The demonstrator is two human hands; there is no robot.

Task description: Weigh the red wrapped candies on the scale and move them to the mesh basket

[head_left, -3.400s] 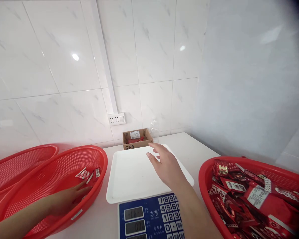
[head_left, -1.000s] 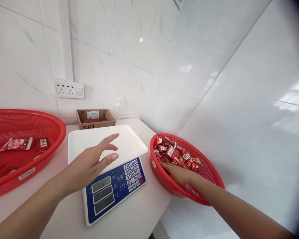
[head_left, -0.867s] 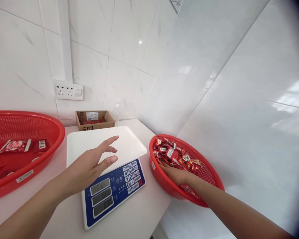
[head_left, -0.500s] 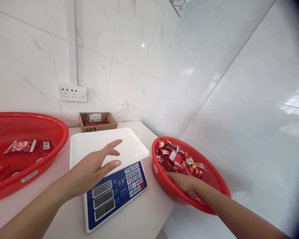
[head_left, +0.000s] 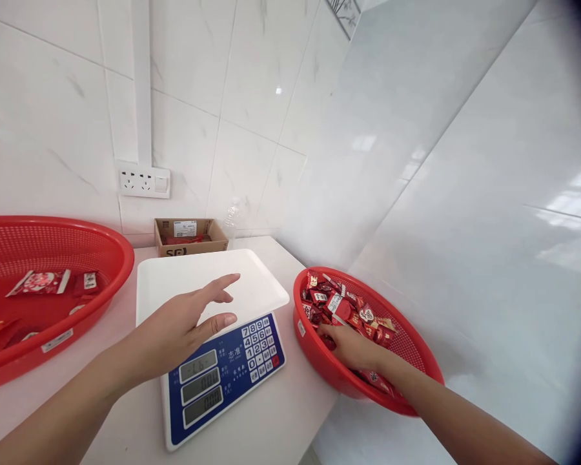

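My left hand (head_left: 193,323) hovers over the front of a white weighing scale's pan (head_left: 252,284), fingers stretched and apart, with nothing in it. The scale's blue panel (head_left: 232,374) has a keypad and three small displays. On the right, my right hand (head_left: 351,345) reaches into a red plastic basket (head_left: 416,361) filled with small red wrapped packets (head_left: 341,307). Its fingers are curled down around a red packet (head_left: 328,342) near the basket's left side; the fingertips are partly hidden.
At the left stands a larger red basket (head_left: 121,258) holding several red packets (head_left: 41,283). Behind the scale are a small open cardboard box (head_left: 193,247) and a clear plastic bottle (head_left: 232,216). White tiled walls with a socket (head_left: 144,181) close off the back and right.
My right hand has risen a little out of the packets, and more of its fingers show, now curled. The left hand has hardly moved.
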